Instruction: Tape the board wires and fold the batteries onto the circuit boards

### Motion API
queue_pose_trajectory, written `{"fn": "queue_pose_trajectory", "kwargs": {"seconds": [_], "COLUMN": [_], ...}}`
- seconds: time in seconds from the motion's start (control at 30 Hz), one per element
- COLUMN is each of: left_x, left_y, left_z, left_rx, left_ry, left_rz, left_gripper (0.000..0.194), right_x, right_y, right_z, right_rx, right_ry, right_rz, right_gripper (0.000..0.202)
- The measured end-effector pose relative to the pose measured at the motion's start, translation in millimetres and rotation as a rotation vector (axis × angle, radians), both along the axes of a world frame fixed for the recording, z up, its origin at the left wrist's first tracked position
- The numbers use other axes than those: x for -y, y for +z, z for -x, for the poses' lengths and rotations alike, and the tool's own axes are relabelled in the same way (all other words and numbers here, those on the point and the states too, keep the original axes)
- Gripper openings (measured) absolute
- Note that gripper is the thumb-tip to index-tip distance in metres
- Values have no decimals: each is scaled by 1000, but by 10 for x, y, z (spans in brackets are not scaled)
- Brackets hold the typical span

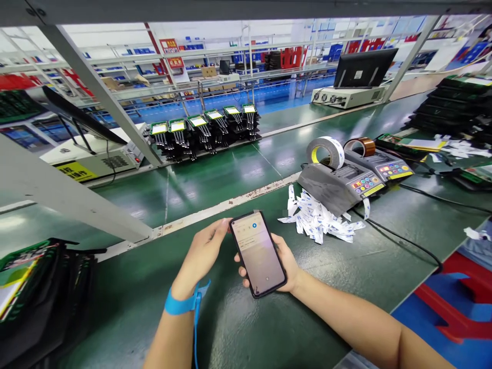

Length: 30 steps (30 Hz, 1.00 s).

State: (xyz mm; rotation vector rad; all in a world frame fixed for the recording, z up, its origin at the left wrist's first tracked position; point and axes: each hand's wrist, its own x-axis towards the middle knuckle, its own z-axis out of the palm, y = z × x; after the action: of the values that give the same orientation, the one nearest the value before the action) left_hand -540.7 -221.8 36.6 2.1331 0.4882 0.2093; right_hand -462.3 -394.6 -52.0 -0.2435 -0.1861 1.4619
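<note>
A black-edged smartphone (261,256) with a lit screen is tilted slightly above the green workbench. My right hand (286,261) is closed around its lower part, the fingertips showing past the left edge and the palm at the right edge. At the phone's upper left corner, my left hand (203,248) has its thumb and forefinger drawn together against the edge; its other fingers are largely hidden. A blue wrist strap (180,303) with a cord circles my left wrist.
White tape strips (319,218) lie piled right of the phone, before a tape dispenser (342,184) and its neighbour. Black trays with circuit boards (203,130) line the back; more black trays (42,302) stand at left. A slanted metal post (77,189) rises nearby.
</note>
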Motion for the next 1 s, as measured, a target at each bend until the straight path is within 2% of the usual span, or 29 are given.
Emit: {"fn": "queue_pose_trajectory", "kwargs": {"seconds": [0.23, 0.4, 0.53, 0.67, 0.83, 0.93, 1.0], "left_x": [70, 77, 99, 100, 92, 74, 12], "left_y": [26, 49, 75, 76, -3, 65, 173], "left_z": [13, 30, 40, 45, 7, 55, 141], "left_rx": [11, 0, -1, -16, -66, -21, 61], "left_ry": [-17, -6, -5, -16, -7, 86, 187], "left_rz": [28, 9, -12, -17, -34, -106, -159], "left_gripper": [69, 70, 70, 67, 55, 55, 59], "right_x": [-2, 8, 6, 0, 5, -23, -72], "right_y": [-22, -50, -36, -6, -4, 157, 356], "right_z": [29, 37, 52, 57, 114, 158, 112], "right_rx": [59, 113, 124, 99, 62, 224, 539], "right_ry": [17, 77, 69, 48, 34, 58, 7], "right_rz": [1, -14, 0, 37, 89, 120, 162], "right_gripper": [76, 80, 81, 77, 73, 82, 82]}}
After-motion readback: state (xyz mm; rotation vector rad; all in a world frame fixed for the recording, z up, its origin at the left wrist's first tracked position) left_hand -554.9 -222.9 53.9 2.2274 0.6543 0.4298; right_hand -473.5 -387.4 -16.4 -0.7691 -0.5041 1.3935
